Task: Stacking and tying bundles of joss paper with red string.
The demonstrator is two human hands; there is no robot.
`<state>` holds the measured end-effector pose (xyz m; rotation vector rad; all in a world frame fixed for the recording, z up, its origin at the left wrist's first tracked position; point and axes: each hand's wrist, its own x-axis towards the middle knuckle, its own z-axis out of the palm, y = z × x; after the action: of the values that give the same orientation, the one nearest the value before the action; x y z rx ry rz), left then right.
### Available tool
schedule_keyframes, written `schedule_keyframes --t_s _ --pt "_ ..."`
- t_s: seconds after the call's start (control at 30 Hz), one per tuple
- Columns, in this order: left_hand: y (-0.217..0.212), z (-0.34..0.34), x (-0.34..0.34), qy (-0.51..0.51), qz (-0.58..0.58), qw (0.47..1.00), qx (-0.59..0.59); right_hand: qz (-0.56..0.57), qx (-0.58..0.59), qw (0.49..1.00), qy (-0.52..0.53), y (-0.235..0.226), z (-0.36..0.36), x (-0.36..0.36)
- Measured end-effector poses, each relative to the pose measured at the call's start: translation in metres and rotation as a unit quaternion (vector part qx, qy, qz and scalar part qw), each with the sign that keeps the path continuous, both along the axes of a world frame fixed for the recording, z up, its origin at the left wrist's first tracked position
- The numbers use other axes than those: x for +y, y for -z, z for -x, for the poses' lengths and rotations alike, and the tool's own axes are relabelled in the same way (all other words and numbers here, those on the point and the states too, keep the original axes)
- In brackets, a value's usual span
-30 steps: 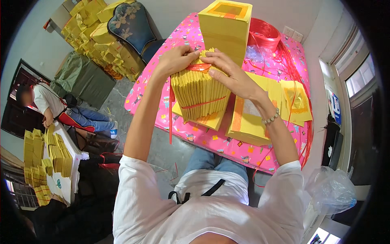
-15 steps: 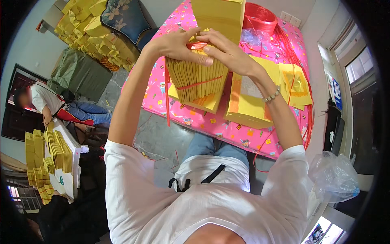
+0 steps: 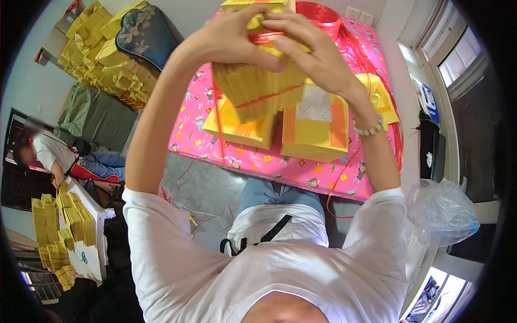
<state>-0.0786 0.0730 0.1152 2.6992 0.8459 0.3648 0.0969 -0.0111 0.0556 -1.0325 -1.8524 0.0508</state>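
Note:
A thick bundle of yellow paper sheets point(image 3: 257, 86) hangs lifted above the pink patterned table point(image 3: 253, 161). My left hand point(image 3: 226, 37) grips its top from the left. My right hand point(image 3: 315, 51) grips the top from the right, fingers over red string point(image 3: 264, 37) wound around the bundle. A strand of the red string crosses the bundle's face and another hangs down on its left. Under the bundle lie a flat yellow paper stack point(image 3: 237, 126) and a yellow and orange stack point(image 3: 315, 132).
A red spool of string point(image 3: 320, 12) stands at the table's far edge, loose red strands trailing to the right. Yellow paper piles point(image 3: 102, 43) fill the far left. Another person point(image 3: 64, 156) sits at left near more yellow stacks point(image 3: 59, 226). A clear plastic bag point(image 3: 441, 207) hangs at right.
Both hands have raised the bundle higher and closer to the camera. The fingers have shifted on the red string at its top.

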Motion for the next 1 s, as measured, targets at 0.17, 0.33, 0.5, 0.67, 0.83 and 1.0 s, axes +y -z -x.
schedule_keyframes --t_s 0.17,0.33,0.5,0.67,0.83,1.0 --pt "0.038 -0.057 -0.025 0.061 -0.047 0.996 -0.040 0.029 -0.033 0.994 0.095 0.016 -0.043 -0.053" --pt "0.062 -0.077 -0.037 0.071 -0.054 0.995 -0.042 0.076 0.010 0.990 0.120 0.043 -0.054 -0.073" --pt "0.065 -0.075 -0.030 0.087 -0.033 0.994 -0.052 0.092 0.031 0.989 0.112 0.044 -0.049 -0.073" --pt "0.070 -0.071 -0.024 0.094 -0.020 0.993 -0.070 0.076 -0.006 0.988 0.137 0.044 -0.044 -0.074" --pt "0.070 -0.071 -0.031 0.076 -0.027 0.994 -0.077 0.092 -0.010 0.987 0.131 0.042 -0.047 -0.070" --pt "0.069 -0.072 -0.032 0.084 -0.053 0.993 -0.063 0.067 -0.031 0.988 0.136 0.046 -0.050 -0.072"
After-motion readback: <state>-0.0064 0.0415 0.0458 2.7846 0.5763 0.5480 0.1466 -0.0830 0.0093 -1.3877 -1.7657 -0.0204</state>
